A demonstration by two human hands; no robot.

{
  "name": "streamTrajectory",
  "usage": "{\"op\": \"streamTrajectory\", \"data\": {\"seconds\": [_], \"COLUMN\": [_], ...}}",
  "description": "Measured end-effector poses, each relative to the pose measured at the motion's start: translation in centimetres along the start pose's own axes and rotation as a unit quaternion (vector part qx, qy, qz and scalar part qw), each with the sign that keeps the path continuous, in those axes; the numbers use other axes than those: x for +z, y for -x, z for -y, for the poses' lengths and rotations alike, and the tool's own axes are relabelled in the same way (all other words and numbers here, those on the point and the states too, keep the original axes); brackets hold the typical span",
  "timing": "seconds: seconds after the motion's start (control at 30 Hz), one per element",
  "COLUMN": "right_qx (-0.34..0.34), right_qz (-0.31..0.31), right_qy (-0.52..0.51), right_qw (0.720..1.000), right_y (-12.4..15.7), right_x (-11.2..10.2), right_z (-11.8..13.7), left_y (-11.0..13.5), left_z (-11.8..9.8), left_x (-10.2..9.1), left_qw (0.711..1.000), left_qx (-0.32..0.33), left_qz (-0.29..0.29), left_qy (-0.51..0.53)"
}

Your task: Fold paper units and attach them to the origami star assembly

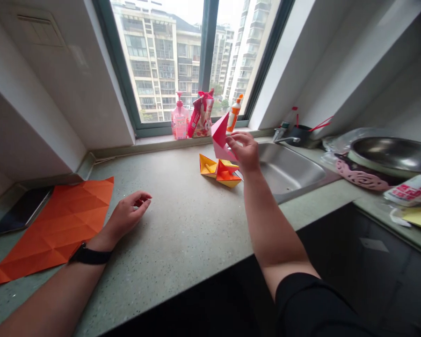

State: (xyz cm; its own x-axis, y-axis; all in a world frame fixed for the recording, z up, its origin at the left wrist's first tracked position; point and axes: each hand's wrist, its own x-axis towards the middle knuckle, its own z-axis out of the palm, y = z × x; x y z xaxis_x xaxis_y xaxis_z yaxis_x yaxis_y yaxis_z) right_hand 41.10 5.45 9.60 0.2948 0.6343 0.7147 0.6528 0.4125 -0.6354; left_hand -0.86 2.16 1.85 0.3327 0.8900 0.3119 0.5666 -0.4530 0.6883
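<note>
Fig.: R hand [247,150] fingers clamped on pink origami [219,135], held up over counter [182,234] beside sink [291,168]; yellow-orange origami [219,171] lies just below. L hand [126,217] rests on counter, fingers loosely apart, empty, near creased orange sheet [56,229].

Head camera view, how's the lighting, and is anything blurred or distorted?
Head view: the window glares at the top, the wide lens bows the counter edges, shadows are soft, and the pink origami looks sharp, with nothing clearly out of focus.
</note>
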Motion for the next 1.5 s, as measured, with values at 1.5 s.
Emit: {"op": "streamTrajectory", "data": {"seconds": [1.5], "right_qx": [0.214], "right_qz": [0.202], "right_qy": [0.357], "right_qw": [0.887], "right_y": [1.0], "right_x": [-3.2], "right_z": [0.1], "left_y": [-11.1], "left_z": [-12.9], "left_x": [19.6], "left_qw": [0.953], "left_qx": [0.153], "left_qz": [0.149], "left_qy": [-0.215]}}
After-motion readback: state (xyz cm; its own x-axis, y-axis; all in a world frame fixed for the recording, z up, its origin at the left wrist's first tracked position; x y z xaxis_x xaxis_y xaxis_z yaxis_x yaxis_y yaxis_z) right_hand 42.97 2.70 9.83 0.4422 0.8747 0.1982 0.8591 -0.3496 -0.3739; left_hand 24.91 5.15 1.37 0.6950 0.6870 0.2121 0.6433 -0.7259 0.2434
